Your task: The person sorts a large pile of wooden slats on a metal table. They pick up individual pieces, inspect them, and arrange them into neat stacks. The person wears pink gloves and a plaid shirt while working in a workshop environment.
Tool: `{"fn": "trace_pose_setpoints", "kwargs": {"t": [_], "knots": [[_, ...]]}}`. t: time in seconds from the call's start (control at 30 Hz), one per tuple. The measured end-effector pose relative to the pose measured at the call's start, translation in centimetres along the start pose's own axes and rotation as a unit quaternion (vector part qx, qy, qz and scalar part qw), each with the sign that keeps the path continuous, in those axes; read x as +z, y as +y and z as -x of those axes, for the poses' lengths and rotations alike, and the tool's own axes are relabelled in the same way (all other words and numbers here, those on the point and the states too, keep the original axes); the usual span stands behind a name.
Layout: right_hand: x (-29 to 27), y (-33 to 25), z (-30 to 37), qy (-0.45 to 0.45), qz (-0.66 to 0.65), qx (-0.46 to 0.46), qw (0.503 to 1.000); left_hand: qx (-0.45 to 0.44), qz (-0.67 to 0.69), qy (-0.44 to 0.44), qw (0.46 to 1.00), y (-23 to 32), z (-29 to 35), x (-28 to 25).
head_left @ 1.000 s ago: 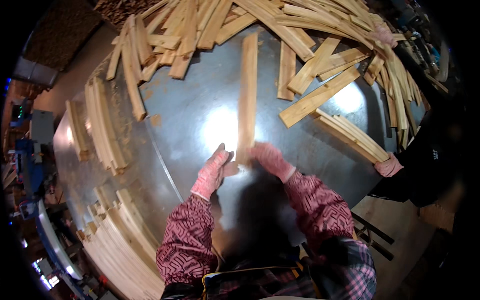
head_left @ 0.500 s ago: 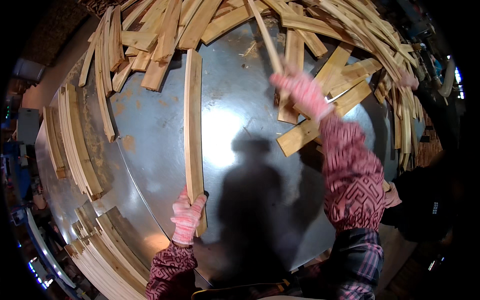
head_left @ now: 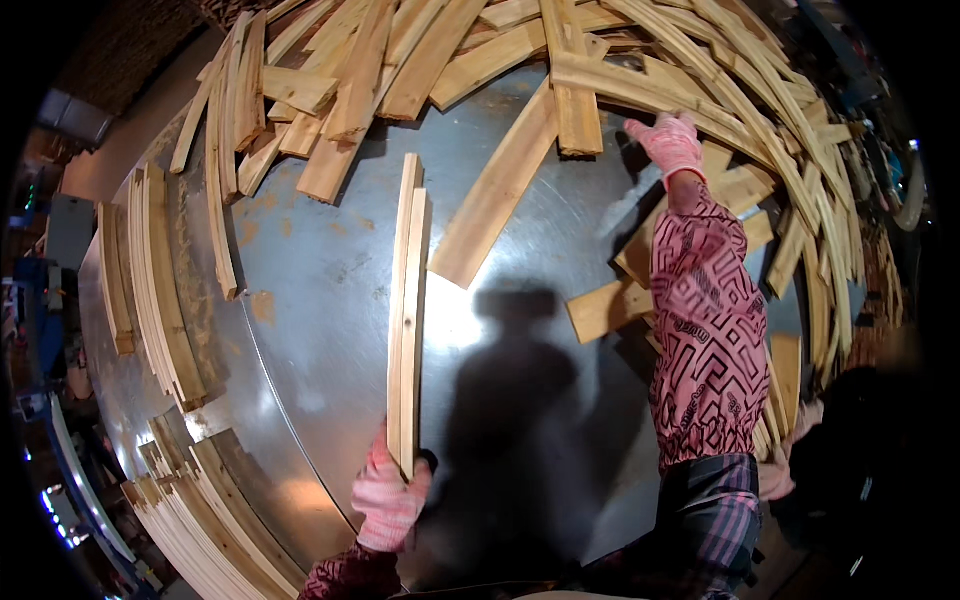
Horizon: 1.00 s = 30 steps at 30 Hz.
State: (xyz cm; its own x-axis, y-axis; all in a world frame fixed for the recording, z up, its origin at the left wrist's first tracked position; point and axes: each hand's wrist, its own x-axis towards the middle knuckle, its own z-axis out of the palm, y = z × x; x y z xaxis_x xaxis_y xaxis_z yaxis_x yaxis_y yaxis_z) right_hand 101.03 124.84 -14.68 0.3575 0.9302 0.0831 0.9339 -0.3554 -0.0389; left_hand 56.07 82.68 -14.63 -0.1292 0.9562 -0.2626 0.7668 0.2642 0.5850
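My left hand [head_left: 390, 500], in a pink and white knit glove, is closed round the lower end of two narrow wooden strips [head_left: 408, 320]. They stand side by side, pointing away from me, their far ends uneven. My right hand [head_left: 672, 145], gloved alike, is stretched out to the pile at the far right, its fingers apart beside a long wooden slat [head_left: 640, 88]; whether they touch it I cannot make out. A flat wooden plank [head_left: 495, 195] lies slantwise between my hands, and a shorter board [head_left: 605, 308] lies near my right forearm.
A metal table [head_left: 320, 330] lies beneath everything. Loose slats [head_left: 350, 90] heap along its far side. Sorted stacks of strips [head_left: 205, 525] sit at the left. At the lower right, another person's gloved hand [head_left: 780, 475] is beside some slats [head_left: 785, 375].
My right hand has moved away and rightward from a strip to the pile. A plank now lies slanted on the table. My left hand has drawn nearer; two strips now show in it.
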Motion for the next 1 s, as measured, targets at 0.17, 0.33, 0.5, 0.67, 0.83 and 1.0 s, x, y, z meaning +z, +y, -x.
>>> {"fn": "trace_pose_setpoints", "kwargs": {"t": [0.17,0.33,0.5,0.67,0.83,1.0], "knots": [[4.0,-9.3,5.4,0.077,-0.191,-0.078,0.975,-0.052,0.066,0.019,0.996,-1.7,0.8,0.3],[2.5,-24.0,10.3,-0.008,-0.198,0.021,0.980,-0.056,0.057,0.018,0.997,-1.4,1.1,-0.2],[2.3,-26.6,11.4,-0.029,-0.106,0.068,0.992,-0.057,0.010,-0.008,0.998,-1.0,1.8,-2.4],[0.5,-17.6,13.3,-0.111,-0.205,0.161,0.959,-0.081,0.083,-0.010,0.993,-5.7,5.2,-2.7],[0.6,-13.4,32.1,-0.278,-0.471,-0.272,0.792,-0.144,0.084,-0.017,0.986,-6.8,7.4,-4.8],[1.2,-16.0,47.6,-0.217,-0.381,-0.345,0.830,-0.142,0.040,-0.014,0.989,-2.0,9.8,-2.5]]}}
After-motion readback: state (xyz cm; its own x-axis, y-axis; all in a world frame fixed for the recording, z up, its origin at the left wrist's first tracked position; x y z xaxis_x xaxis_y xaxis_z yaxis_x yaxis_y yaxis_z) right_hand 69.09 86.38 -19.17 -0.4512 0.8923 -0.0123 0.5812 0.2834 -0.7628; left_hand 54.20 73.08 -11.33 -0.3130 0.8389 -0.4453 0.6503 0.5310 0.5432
